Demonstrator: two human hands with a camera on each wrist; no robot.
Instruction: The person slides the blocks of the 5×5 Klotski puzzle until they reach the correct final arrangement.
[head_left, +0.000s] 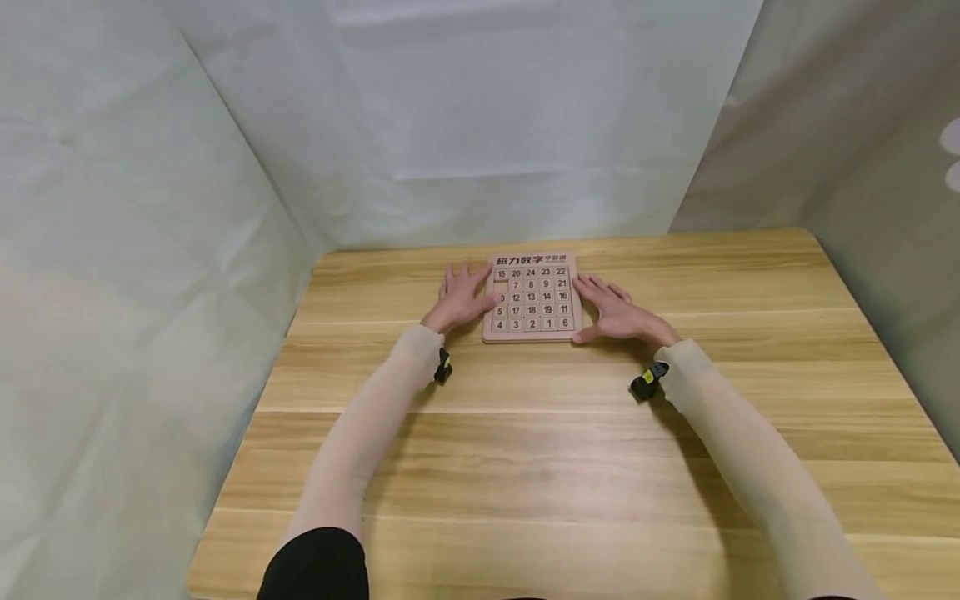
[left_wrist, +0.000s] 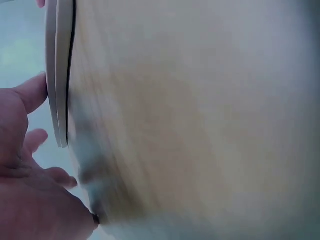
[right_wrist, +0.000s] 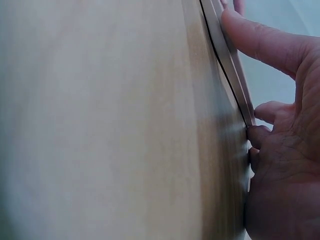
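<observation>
A square wooden number puzzle board (head_left: 532,297) with numbered sliding tiles lies flat on the wooden table (head_left: 525,450), near its far middle. My left hand (head_left: 462,297) lies flat beside the board's left edge, its thumb touching the frame. My right hand (head_left: 617,312) lies flat against the right edge, thumb at the near right corner. In the left wrist view the thumb (left_wrist: 31,93) touches the board's edge (left_wrist: 60,75). In the right wrist view the thumb (right_wrist: 260,40) presses the board's side (right_wrist: 227,65). Both hands keep straight, spread fingers.
Pale fabric walls (head_left: 480,125) enclose the table on the left, back and right. Small black wrist cameras (head_left: 649,380) sit on both forearms. The table's wide near half holds only my sleeved forearms.
</observation>
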